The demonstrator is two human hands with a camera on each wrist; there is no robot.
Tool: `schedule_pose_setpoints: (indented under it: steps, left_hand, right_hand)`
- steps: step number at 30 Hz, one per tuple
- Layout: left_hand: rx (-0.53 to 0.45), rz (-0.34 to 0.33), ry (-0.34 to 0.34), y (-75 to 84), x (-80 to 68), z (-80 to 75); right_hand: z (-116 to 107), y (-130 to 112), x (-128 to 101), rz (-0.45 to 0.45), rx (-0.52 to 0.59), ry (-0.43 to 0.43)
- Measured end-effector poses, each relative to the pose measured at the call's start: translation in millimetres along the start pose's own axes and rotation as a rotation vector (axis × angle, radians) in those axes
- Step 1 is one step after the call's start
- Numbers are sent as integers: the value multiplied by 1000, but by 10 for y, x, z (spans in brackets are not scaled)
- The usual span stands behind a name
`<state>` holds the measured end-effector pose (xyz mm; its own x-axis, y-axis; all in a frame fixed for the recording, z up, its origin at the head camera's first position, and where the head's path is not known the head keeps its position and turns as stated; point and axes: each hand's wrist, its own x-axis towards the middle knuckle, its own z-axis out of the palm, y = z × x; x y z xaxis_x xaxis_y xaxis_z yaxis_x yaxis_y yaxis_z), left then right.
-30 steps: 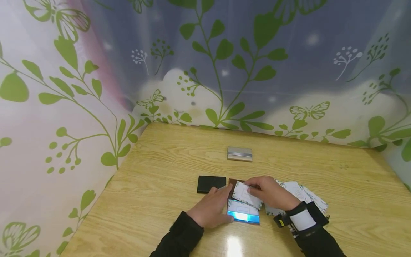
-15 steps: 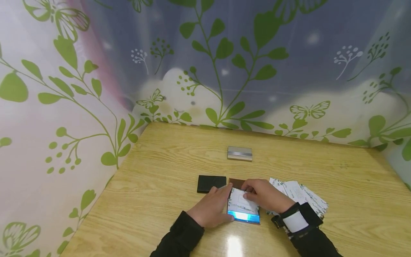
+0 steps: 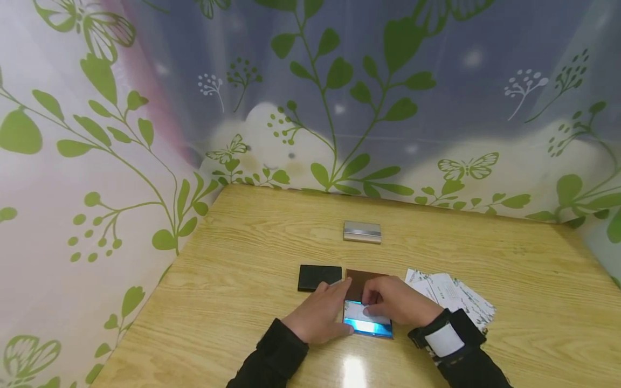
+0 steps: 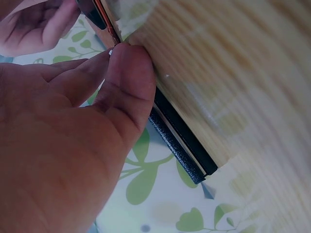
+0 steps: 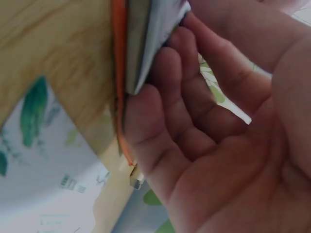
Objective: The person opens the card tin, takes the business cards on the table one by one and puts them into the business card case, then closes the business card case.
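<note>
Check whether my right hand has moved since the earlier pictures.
Yes. Your right hand has shifted left and slightly toward you, judged against the silver case, which stays put in the head view.

Left hand (image 4: 73, 131); black case (image 4: 184, 133) behind

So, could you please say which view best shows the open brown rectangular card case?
Head view: the brown rectangular card case is seen from above, though partly covered. The left wrist view shows only a dark, orange-edged strip at the top; the right wrist, mainly its orange edge.
</note>
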<state>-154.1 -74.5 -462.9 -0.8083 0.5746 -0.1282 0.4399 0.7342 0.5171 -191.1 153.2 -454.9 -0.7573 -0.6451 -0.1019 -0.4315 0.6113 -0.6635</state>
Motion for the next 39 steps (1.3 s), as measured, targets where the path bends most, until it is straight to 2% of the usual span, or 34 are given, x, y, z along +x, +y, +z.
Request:
schedule_pose_setpoints:
  steps: [4, 7, 11, 14, 18, 22, 26, 34, 39]
  left_hand:
    - [-6, 2, -2, 3, -1, -3]
    - [-17, -2, -4, 8, -4, -4]
    - [-38, -18, -8, 15, -8, 1]
    - [-41, -28, -10, 21, -9, 8]
    - [-41, -28, -10, 16, -2, 18]
    - [-34, -25, -7, 13, -1, 20]
    - [-32, -29, -9, 15, -12, 22]
    - [-29, -16, -12, 10, -9, 21]
    - [-28, -18, -13, 10, -6, 13]
  right_hand:
    - [-41, -34, -21, -3, -25, -18]
    - [-130, -51, -72, 71, -62, 3]
    - [-357, -5, -205, 281, -182, 91]
    - [-556, 116, -332, 455, -264, 151]
    - [-770, 319, -506, 594, -268, 170]
    - [-868, 458, -609, 643, -238, 128]
    - [-862, 553, -624, 652, -216, 112]
    - [-848, 655, -638, 679, -207, 139]
    - [-923, 694, -690, 654, -202, 153]
